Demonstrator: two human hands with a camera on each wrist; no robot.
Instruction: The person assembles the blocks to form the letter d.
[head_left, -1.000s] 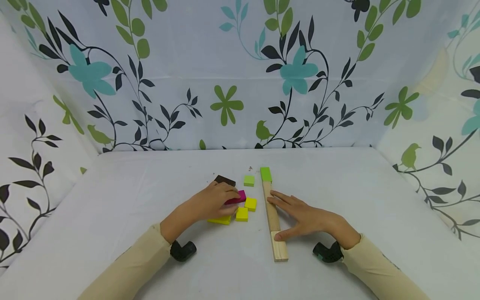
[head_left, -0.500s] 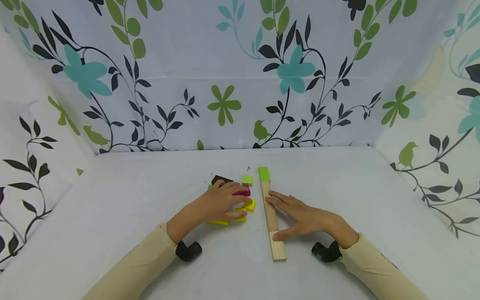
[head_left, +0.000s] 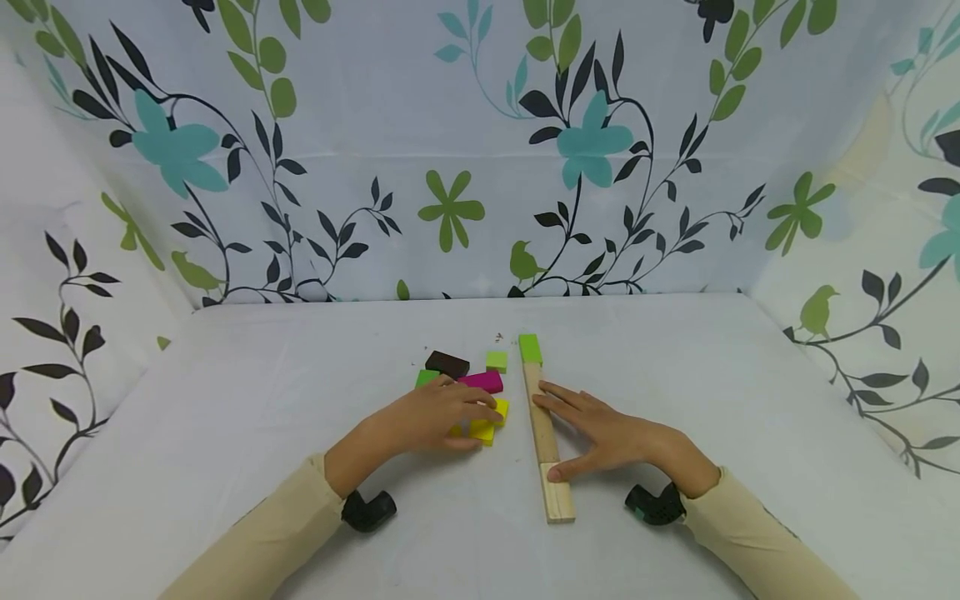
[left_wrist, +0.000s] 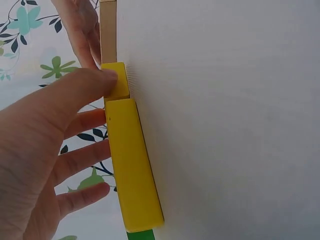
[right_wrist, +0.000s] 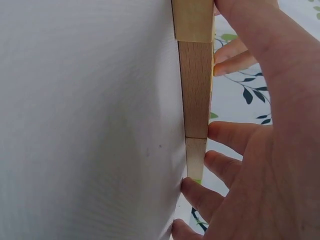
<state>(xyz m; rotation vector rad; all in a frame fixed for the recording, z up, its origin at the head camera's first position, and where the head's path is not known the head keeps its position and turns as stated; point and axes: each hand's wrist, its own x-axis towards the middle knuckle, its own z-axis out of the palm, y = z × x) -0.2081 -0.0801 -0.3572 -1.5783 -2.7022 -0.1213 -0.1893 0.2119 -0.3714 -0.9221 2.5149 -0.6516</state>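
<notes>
In the head view my left hand (head_left: 423,415) reaches over several coloured blocks, its thumb and fingers pinching a small yellow block (head_left: 482,431). The left wrist view shows the thumb on that block, with a long yellow block (left_wrist: 134,165) beside it; the other fingertips are partly hidden. A second small yellow block (head_left: 502,412) lies beside the fingers. Just beyond them is a magenta block (head_left: 483,382). My right hand (head_left: 611,429), fingers spread, touches a straight row of plain wooden blocks (head_left: 544,425), which has a lime green block (head_left: 529,348) at its far end.
A dark brown block (head_left: 447,363) and a partly covered green block (head_left: 427,377) lie beyond the left hand. A small lime block (head_left: 497,361) is left of the row's far end. Patterned cloth (head_left: 450,150) rises behind the white table (head_left: 300,358).
My left hand has left the magenta block, which now lies slightly farther away and to the right. That hand has come to the small yellow blocks. The right hand stays at the row.
</notes>
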